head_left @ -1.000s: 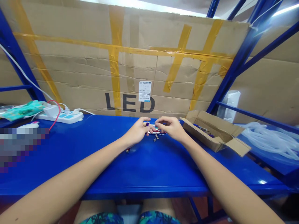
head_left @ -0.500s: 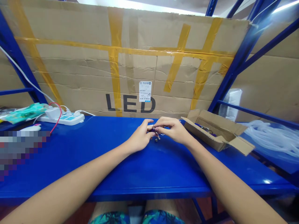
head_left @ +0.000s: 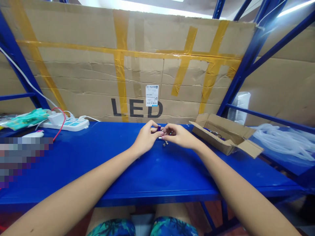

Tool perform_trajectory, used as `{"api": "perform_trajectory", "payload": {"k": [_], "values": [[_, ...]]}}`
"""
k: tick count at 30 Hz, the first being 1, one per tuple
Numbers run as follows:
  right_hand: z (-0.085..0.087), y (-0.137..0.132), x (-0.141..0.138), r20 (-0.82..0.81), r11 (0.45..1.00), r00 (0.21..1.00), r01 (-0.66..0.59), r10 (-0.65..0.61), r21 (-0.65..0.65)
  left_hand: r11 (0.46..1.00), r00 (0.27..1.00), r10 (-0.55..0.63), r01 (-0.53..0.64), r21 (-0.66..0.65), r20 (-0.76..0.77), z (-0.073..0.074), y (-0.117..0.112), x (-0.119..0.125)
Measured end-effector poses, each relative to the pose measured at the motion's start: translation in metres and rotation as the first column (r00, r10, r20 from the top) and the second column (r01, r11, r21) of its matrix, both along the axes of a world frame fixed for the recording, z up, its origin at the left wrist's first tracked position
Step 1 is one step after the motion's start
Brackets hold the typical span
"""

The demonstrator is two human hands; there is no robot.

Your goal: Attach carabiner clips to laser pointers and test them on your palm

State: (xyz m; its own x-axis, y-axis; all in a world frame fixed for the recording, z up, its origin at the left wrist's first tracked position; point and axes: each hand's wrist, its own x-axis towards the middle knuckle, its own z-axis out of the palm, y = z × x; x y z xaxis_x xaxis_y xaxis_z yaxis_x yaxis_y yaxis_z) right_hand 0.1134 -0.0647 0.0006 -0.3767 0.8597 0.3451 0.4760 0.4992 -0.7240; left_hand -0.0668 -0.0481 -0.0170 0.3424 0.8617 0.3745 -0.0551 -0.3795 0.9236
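Over the far middle of the blue table (head_left: 157,173), my two hands meet fingertip to fingertip. My left hand (head_left: 144,140) is closed in a pinch around a small dark purple cylinder (head_left: 159,127), whose upper end sticks up between finger and thumb. Just below the left fingertips shows a short silver piece (head_left: 160,138). My right hand (head_left: 180,136) has its thumb and fingers pressed together beside the cylinder; what they grip is mostly hidden. Small metal pieces (head_left: 165,143) show beneath the right fingertips.
To the right stands an open cardboard box (head_left: 221,136) with blue and metal items inside. Clear tubing (head_left: 283,141) lies coiled beyond it. A white power strip (head_left: 71,124) sits at the back left. A large carton (head_left: 98,75) marked LED closes off the back.
My hands have turned and drawn slightly apart, so the purple cylinder now stands out above my left fingers. The view has shifted a little, moving the box slightly left in it.
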Motion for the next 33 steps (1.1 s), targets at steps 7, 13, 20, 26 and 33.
{"api": "perform_trajectory", "payload": {"k": [7,13,20,26,33], "values": [[-0.010,-0.003,-0.024,-0.020,0.958,0.979,0.203,-0.203,0.205,0.991,0.990,0.134,-0.133,-0.024,0.043,0.002,-0.008,0.016],[-0.005,0.013,0.005,-0.257,0.973,0.939,0.230,-0.229,-0.026,0.912,0.857,0.325,-0.172,0.372,-0.399,-0.007,-0.002,0.011],[-0.006,0.017,0.007,-0.389,0.989,0.909,0.135,-0.149,-0.062,0.907,0.645,0.213,0.149,0.394,-0.734,-0.020,0.004,0.019],[-0.011,0.018,0.006,-0.135,0.987,0.983,0.135,-0.123,0.084,0.899,0.836,0.351,-0.176,0.400,-0.421,0.001,0.004,0.006],[-0.012,0.008,-0.006,0.104,0.958,0.993,0.031,-0.063,0.284,0.957,0.962,0.172,-0.112,0.268,-0.212,0.005,-0.002,-0.001]]}}
